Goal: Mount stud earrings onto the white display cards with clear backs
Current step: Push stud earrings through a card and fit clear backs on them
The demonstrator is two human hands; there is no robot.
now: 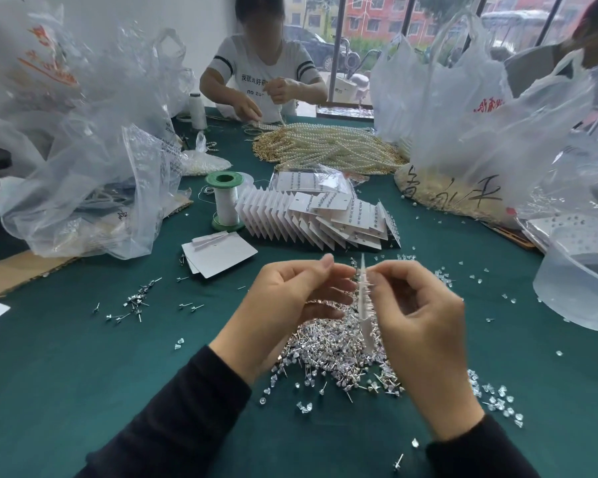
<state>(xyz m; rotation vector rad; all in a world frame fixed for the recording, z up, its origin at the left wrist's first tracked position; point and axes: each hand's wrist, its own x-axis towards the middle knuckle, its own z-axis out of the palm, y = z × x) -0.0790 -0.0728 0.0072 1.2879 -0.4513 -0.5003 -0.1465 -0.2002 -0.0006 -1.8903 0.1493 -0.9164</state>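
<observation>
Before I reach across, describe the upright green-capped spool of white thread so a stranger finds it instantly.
Start at the dark green tablecloth and find the fanned row of white display cards across its middle. The spool of white thread stands upright at that row's left end. Its green plastic flanges set it apart from the plain white spool farther back.

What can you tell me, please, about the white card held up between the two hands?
The white display card is thin, stiff-looking and seen edge-on, standing nearly upright. Short stud posts jut in a row from its right face. The left hand holds it with curled fingers against its left face; the right hand pinches at its upper right side. It is held above the heap of stud earrings on the green cloth.
</observation>
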